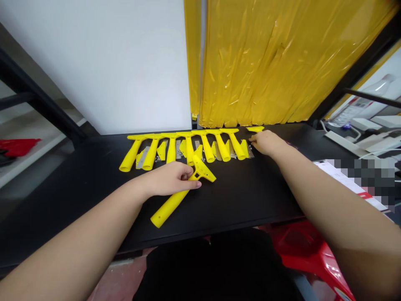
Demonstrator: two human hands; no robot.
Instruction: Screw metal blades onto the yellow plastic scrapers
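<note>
My left hand (175, 177) is closed round the neck of a yellow plastic scraper handle (171, 207), which lies slanted with its wide, holed head up to the right. Farther right, my right hand (266, 143) is reaching to the back of the table. Its fingertips are bunched together near a small yellow plastic piece (255, 129); whatever they grip is too small or hidden to make out. A row of several more yellow handles (153, 152) stretches between the hands and the back edge. Between them lie yellow wedge-shaped pieces (162, 149), flat metal blades (143, 157) and tiny screws.
Everything lies on a black table (244, 194). Behind it stand a white panel (125, 62) and a yellow plastic-wrapped stack (250, 62). Papers (336, 175), white boxes (354, 140) and a clear bottle (360, 104) are at the right. A red stool (303, 246) stands below the front edge.
</note>
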